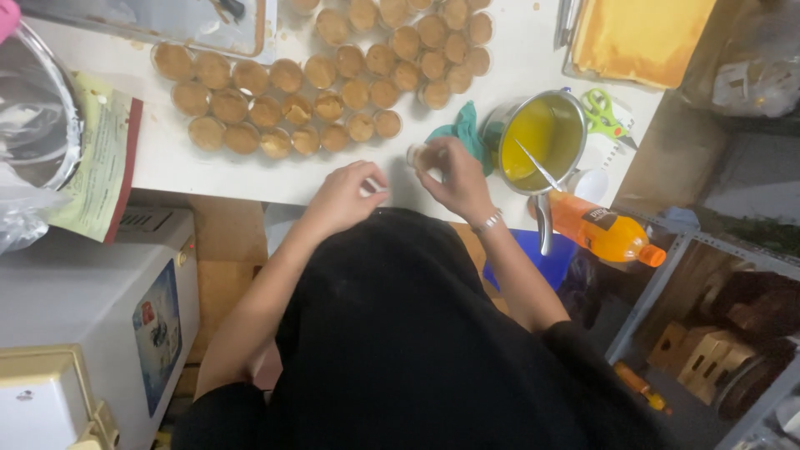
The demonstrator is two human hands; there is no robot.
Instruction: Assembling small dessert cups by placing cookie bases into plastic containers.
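Observation:
My right hand (457,182) grips a small clear cup (419,154) with brown filling at the near edge of the white table (167,158). My left hand (343,198) is pinched on a small white object (372,187), just left of the cup. Beyond both hands, several small cups of brown filling (333,79) stand packed together. To the right of my right hand is a metal pot (537,133) of yellow liquid with a utensil in it.
A teal cloth (462,129) lies beside the pot. Green scissors (604,112), an orange bottle (604,233) and a yellow cloth (642,37) are at the right. A metal bowl (33,117) and a paper sheet (96,162) are left; a white appliance (92,308) stands below.

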